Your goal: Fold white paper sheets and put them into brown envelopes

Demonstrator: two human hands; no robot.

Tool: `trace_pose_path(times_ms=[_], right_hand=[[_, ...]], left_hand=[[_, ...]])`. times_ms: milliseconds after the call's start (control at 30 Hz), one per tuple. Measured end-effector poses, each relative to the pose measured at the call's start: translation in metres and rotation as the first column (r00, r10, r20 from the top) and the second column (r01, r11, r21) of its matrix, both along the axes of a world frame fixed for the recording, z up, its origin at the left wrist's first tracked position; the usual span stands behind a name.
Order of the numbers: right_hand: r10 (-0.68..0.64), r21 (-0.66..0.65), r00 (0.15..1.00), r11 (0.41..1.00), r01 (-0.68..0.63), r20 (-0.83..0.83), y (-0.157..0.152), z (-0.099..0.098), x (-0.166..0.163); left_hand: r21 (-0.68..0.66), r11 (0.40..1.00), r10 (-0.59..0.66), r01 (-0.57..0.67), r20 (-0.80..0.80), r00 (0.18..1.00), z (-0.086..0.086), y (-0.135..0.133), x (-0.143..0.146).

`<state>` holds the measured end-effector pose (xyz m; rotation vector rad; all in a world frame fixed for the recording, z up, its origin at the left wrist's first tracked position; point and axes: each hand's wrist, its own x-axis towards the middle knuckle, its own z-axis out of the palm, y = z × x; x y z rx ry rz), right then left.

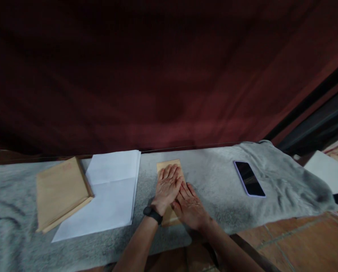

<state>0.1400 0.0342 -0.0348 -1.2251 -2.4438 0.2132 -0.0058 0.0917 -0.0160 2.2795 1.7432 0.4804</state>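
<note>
Both hands lie flat on a tan envelope [170, 177] just below the centre of the frame, pressing it against the grey cloth [214, 189] that covers the table. The left hand [167, 187], with a black band at the wrist, rests palm down along the envelope's length, fingers [171, 173] straight, close together and gripping nothing. The right hand [189, 206] sits beside it and slightly lower, its fingertips tucked under or against the edge of the left; its fingers are also extended and flat, closed on nothing. Only the top strip of the envelope and a sliver near the left wrist show.

To press well, it seems best to keep the palms flat and the weight even, and to slide outward from the middle so the paper flattens without creasing, while the soft cloth underneath stays unbunched.

To the left lies a stack of white paper sheets [109, 192], and partly on it, at the lower left, a thicker pile of tan envelopes [59, 190]. A phone [248, 178] lies face up, well apart at the right.
</note>
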Motion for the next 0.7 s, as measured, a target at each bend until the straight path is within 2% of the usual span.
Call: trace_pose_path(times_ms=[167, 367, 500, 700], right_hand=[[0.04, -0.02, 0.999, 0.999, -0.04, -0.002, 0.004, 0.002, 0.007], [0.121, -0.093, 0.993, 0.988, -0.122, -0.02, 0.017, 0.005, 0.03], [0.114, -0.093, 0.993, 0.989, -0.115, -0.012, 0.017, 0.009, 0.039], [0.087, -0.083, 0.996, 0.993, -0.087, 0.005, 0.014, 0.015, 0.039]], left_hand=[[0.02, 1.0, -0.022, 0.023, -0.039, 0.999, 0.0, -0.005, -0.002], [0.102, 0.991, -0.069, 0.083, -0.135, 0.988, -0.005, -0.03, -0.012], [0.134, 0.982, -0.101, 0.13, -0.204, 0.974, -0.008, -0.047, -0.026], [0.193, 0.976, -0.057, 0.099, -0.211, 0.976, -0.011, -0.064, -0.03]])
